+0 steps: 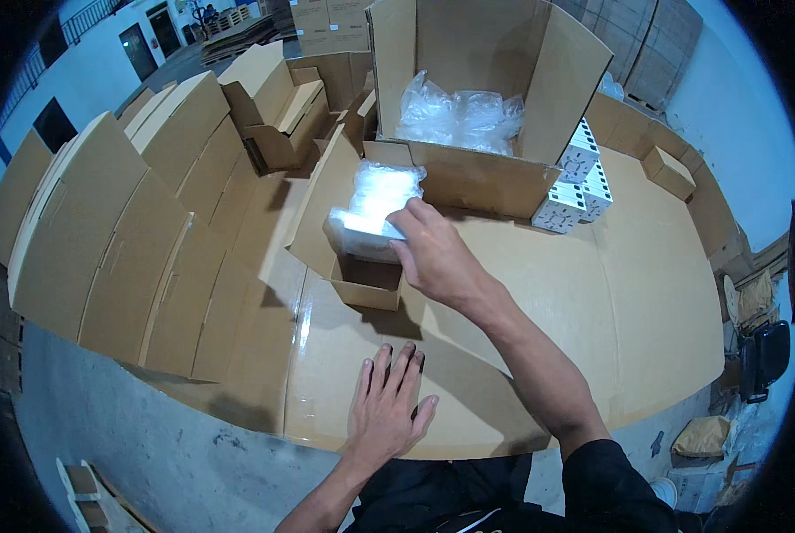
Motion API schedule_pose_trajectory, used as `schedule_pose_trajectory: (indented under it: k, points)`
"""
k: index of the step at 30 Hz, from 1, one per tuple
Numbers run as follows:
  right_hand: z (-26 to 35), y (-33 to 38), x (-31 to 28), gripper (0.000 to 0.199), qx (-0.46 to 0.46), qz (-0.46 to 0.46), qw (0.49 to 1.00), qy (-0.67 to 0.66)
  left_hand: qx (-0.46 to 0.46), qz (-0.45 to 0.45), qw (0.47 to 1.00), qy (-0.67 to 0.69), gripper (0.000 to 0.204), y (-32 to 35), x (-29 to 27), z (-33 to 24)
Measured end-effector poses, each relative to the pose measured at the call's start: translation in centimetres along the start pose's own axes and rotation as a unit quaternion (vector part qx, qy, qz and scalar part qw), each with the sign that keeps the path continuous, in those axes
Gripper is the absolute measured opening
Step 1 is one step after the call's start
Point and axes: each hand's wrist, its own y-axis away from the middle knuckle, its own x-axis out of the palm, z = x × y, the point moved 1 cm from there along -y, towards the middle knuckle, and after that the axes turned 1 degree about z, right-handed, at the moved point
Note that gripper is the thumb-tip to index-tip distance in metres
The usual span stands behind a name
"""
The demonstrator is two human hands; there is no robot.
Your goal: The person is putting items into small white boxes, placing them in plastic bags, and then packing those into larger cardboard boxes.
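Right hand [433, 253]: my grip grasps a plastic-wrapped packet [375, 209] over the small carton [362, 275], 12 o'clock.
Left hand [388, 409]: released, flat on table [646, 293].
Next: lower it squarely, I judge.

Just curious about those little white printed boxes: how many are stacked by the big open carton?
4 white boxes show, stacked against the big open carton's right side on the cardboard table. More may be hidden behind.
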Motion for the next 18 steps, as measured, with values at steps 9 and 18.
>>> schedule_pose_trajectory:
  k: [9,18]
  points:
    - [0.5,-0.5,3.0,0.028,0.02,0.064,0.993,0.101,-0.002,-0.006,1.0,0.005,0.071,0.2,0.2,0.1]
    - [-0.7,1.0,1.6,0.022,-0.024,0.019,0.987,0.155,0.011,0.002,1.0,-0.003,0.071,-0.5,0.3,-0.3]
